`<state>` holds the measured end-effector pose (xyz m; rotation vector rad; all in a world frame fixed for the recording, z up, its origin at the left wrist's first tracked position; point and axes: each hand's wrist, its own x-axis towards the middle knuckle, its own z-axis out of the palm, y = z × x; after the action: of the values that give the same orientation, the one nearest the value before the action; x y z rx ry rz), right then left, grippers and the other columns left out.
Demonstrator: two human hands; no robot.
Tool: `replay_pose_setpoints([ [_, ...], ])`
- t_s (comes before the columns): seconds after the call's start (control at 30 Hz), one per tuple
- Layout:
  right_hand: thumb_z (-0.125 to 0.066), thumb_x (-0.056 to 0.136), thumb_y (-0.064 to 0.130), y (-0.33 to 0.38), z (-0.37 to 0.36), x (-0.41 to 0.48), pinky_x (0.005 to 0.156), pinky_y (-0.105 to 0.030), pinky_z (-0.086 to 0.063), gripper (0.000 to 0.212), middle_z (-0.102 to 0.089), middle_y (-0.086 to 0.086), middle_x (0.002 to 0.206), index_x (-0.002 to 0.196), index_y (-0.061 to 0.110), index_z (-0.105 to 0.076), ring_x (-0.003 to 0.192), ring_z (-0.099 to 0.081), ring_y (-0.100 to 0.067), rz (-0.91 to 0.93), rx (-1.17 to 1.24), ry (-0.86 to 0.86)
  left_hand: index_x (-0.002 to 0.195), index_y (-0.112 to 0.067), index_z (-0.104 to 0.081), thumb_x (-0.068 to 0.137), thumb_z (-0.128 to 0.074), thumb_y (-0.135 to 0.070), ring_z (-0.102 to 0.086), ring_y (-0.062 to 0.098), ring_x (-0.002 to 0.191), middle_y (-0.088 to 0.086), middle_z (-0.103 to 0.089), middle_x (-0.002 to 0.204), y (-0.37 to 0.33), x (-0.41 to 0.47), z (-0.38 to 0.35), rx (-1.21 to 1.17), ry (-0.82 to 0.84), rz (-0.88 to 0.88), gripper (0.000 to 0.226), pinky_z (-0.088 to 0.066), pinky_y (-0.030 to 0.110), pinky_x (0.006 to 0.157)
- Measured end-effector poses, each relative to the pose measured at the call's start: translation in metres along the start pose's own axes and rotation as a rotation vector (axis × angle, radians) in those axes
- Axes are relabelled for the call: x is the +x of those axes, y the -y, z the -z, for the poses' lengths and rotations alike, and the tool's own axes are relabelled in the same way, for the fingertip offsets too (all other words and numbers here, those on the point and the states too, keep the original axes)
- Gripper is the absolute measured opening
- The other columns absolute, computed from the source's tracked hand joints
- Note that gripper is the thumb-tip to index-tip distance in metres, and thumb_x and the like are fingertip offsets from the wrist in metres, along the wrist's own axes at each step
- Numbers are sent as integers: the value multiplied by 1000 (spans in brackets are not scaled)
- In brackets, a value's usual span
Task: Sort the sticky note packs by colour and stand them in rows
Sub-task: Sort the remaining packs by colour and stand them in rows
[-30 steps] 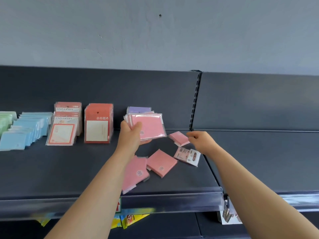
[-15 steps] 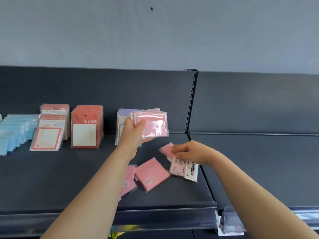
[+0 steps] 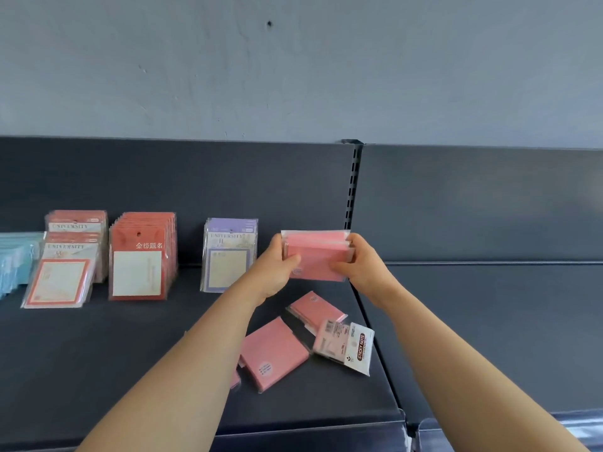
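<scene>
On the dark shelf (image 3: 98,360), above its right-hand part, we hold one stack of pink packs (image 3: 315,257) between both hands. Our left hand (image 3: 277,269) grips the left edge of the stack, with the thumb across its front face. Our right hand (image 3: 362,265) grips the right edge, with the fingers curled round it. The stack is raised clear of the shelf, with its broad face toward us. Several layered edges show along its top, but we cannot count the packs in it.

Below the stack, three loose pink packs lie flat on the shelf:

1. The rear pack (image 3: 318,308) lies tilted, near and below our hands.
2. The front pack (image 3: 275,352) lies face up, just beside our left forearm.
3. The labelled pack (image 3: 344,345) carries a white card that reads STICKY NOTE. It touches the lower end of the rear pack.

A pink corner (image 3: 235,383) of a fourth pack shows at the edge of our left forearm. The rest of this pack is hidden.

To the left, the sorted packs stand against the back panel:

- One purple row (image 3: 230,256), nearest our left hand.
- One red row (image 3: 142,256), well apart from the purple row.
- Two orange-bordered rows marked UNIVERSITY: a back row (image 3: 76,221) and a front row (image 3: 60,278).
- The blue packs (image 3: 14,259), cut off by the left frame edge. We cannot count them.

One slotted upright (image 3: 351,197) stands in the back panel, behind our right hand.
</scene>
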<state>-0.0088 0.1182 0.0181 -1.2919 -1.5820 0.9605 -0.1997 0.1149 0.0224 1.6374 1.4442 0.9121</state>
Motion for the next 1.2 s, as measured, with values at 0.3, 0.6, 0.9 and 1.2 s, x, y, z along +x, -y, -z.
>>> replay_pose_setpoints([
  [0.3,-48,92,5,-36,-12,13,85,-27,-43,44,-57,5,115,133,20,-40,106,-54,-15,-174,-186,43,140,-13,-22,100,-45,-18,-49,23,109,8,-50,133,22,13,-22,243,4,178,47,-39,34,89],
  [0.6,-52,92,2,-34,-23,33,83,-30,-51,27,-65,3,104,115,15,-58,96,-60,-15,11,-215,-112,127,-13,-30,99,-40,-10,-51,24,102,8,-51,120,25,28,-20,327,-211,85,30,-42,37,82],
  [0.9,-63,90,12,-44,-27,39,85,-25,-44,28,-66,3,111,117,18,-61,101,-59,-14,-25,-305,-76,138,-4,-31,97,-51,-11,-46,29,123,13,-44,136,26,39,-24,389,-166,192,46,-39,37,97],
  [1.2,-72,84,20,-47,-25,39,87,-23,-47,45,-64,7,114,126,20,-56,100,-59,-9,-26,-268,-81,129,-6,-38,100,-50,-24,-52,26,117,11,-51,130,27,39,-24,290,-235,183,36,-39,31,82],
])
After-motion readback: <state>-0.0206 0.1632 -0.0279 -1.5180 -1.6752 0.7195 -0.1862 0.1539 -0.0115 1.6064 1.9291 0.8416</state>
